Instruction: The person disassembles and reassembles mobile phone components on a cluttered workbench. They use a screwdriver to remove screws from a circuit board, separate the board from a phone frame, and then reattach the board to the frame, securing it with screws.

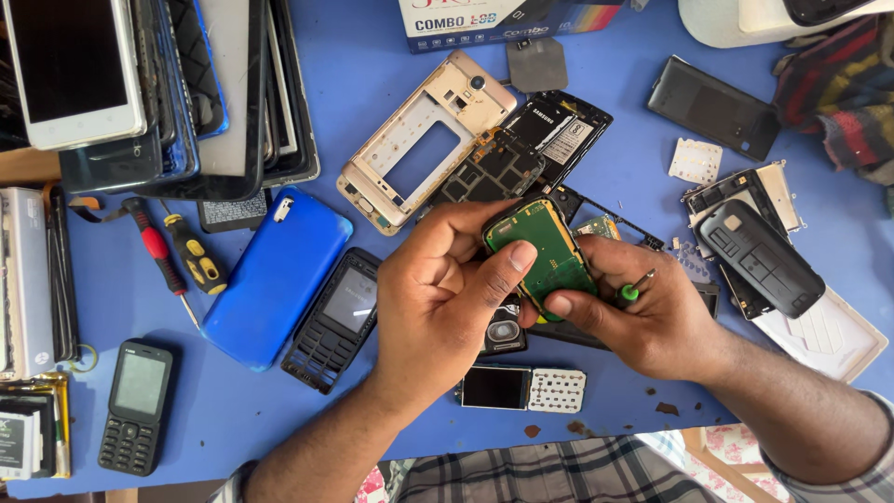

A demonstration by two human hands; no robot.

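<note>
White-and-blue box (494, 23) at top edge; grey-screened keypad phone (137, 405) lower left.

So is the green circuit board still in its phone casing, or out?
Out. The bare green circuit board is pinched between left hand and right hand, no casing around it.

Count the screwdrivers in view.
3: a red-handled one and a yellow-and-black one on the table's left, and a green-handled one in the right hand. Others may be hidden.

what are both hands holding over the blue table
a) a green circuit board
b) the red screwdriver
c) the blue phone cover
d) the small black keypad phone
a: the left hand and right hand both pinch the green circuit board between thumb and fingers, with the other three things lying untouched on the table.
</note>
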